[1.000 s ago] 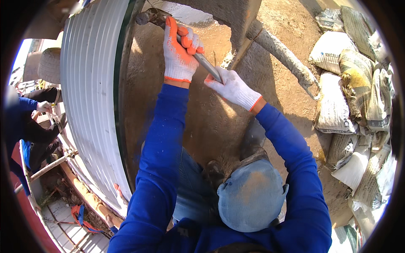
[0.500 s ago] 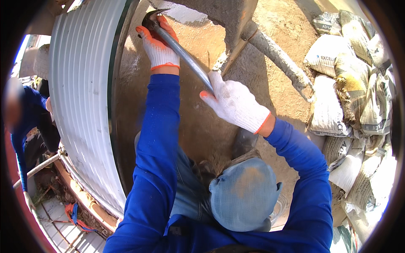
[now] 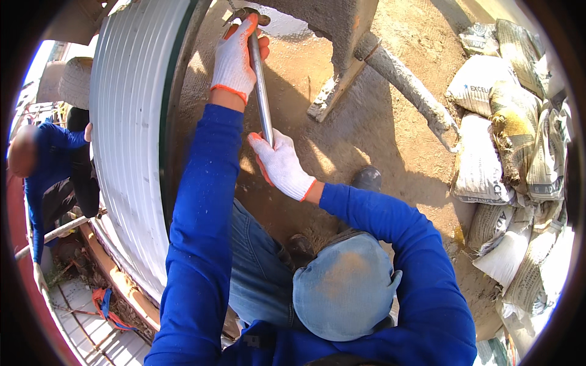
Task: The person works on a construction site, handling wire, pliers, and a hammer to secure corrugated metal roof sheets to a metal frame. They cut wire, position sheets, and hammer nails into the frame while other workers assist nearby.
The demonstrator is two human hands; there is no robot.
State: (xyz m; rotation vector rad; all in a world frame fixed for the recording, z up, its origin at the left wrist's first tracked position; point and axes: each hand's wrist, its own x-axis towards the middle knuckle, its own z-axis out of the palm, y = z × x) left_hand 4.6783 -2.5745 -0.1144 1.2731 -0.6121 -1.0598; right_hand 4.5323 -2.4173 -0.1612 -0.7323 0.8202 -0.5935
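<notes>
A claw hammer (image 3: 260,91) with a steel shaft stands between my hands, its dark head at the far end. My left hand (image 3: 234,66), in a white glove with orange fingertips, is closed round the shaft just below the head. Lower down, my right hand (image 3: 284,163), gloved alike, grips the near end of the handle, whose very tip is hidden in the palm. The hammer head lies close to a thin wire or chain and the rim of a corrugated metal sheet (image 3: 131,116), left of my left hand.
A mortar-crusted beam (image 3: 342,24) with a round pole (image 3: 415,91) crosses the far side. Stuffed sacks (image 3: 482,155) are piled at right. My bent knee (image 3: 345,287) is below. Beyond the sheet, at left, another person in a blue sleeve (image 3: 58,137) crouches by a railing.
The hammer has swung from a slant to nearly upright. My right hand has moved left and nearer with the handle; my left hand has shifted slightly right and farther.
</notes>
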